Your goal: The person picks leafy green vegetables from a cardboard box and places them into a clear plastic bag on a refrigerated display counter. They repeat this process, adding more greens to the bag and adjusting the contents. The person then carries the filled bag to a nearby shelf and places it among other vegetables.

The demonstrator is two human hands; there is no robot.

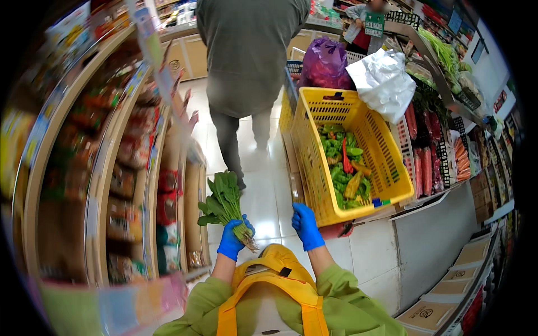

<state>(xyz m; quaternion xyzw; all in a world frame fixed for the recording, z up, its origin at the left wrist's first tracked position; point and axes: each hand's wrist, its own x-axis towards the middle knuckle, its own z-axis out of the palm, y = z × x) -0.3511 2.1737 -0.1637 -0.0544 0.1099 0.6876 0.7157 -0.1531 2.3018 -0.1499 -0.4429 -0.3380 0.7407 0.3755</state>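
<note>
In the head view, my left hand (236, 237), in a blue glove, grips a bunch of leafy greens, likely spinach (222, 197), near its pale roots. The dark green leaves point forward and the root ends stick out toward my body. My right hand (307, 226), also gloved in blue, is held up with its fingers curled, and nothing shows in it. Just beyond it stands a yellow plastic crate (357, 216) with slotted walls. Green peppers (342, 180) lie in its bottom, with a red chili pepper (347, 156) on top.
A person in dark clothes (252, 59) stands ahead in the tiled aisle (260, 201). Shelves of packaged goods (126, 189) line the left. A purple bag (325, 65) and white plastic bag (382, 82) sit behind the crate. Vegetables such as carrots (461, 159) fill the right-hand display.
</note>
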